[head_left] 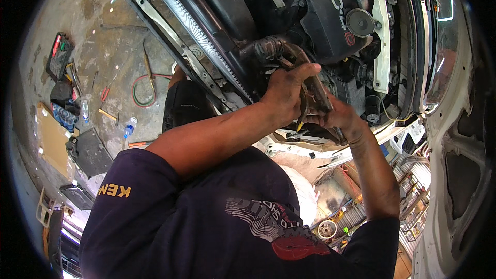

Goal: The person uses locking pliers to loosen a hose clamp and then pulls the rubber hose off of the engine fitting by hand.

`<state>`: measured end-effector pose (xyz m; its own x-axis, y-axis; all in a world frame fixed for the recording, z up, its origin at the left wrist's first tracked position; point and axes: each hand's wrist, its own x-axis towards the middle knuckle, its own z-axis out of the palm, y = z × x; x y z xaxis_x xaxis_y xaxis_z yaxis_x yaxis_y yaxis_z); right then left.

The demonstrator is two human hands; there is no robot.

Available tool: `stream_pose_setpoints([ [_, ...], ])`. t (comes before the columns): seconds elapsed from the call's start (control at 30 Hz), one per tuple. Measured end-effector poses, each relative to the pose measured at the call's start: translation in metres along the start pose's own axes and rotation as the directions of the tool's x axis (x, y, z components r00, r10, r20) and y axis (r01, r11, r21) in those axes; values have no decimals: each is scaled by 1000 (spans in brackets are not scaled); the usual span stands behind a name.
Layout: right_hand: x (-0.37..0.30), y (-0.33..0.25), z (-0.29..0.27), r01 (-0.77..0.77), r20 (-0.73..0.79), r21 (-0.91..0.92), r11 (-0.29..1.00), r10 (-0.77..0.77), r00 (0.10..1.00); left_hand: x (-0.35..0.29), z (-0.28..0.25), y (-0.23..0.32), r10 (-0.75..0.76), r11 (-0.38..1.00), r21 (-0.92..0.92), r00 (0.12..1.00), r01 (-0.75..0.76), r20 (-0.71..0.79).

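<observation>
Both of my hands are on a dirty, brownish long metal piece [320,95] over the engine bay; it looks like a pipe or bracket. My left hand [287,93] is closed round its middle, with the thumb along its upper side. Lower down, my right hand [342,118] grips it from the right, fingers curled underneath. A small yellow-tipped part [299,125] shows just below the left hand; what it belongs to is unclear. Behind the hands, a dark hose joint [263,49] lies close to the piece's upper end. My fingers hide part of the piece.
A black engine cover [323,20] bears a round dark disc [360,22] at its right edge. The radiator [199,31] runs along the left of the bay. On the floor lie a torch with hoses [149,70], a hammer [108,115], bottles [130,127] and a tool tray [59,54].
</observation>
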<state>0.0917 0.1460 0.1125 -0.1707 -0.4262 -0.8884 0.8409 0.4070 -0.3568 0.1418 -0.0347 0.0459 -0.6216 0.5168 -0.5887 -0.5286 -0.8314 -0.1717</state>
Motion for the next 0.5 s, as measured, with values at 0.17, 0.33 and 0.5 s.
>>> stream_pose_setpoints([
  [0.17,-11,-3,16,2,-47,-124,992,-8,999,4,-6,-5,84,996,24,996,-84,-10],
  [0.33,-14,6,19,35,-127,-144,989,-54,990,4,-6,-8,101,993,63,993,-98,-54],
  [0.5,-18,6,25,35,-134,-177,984,-59,989,3,-13,-8,110,989,96,994,-109,-1],
])
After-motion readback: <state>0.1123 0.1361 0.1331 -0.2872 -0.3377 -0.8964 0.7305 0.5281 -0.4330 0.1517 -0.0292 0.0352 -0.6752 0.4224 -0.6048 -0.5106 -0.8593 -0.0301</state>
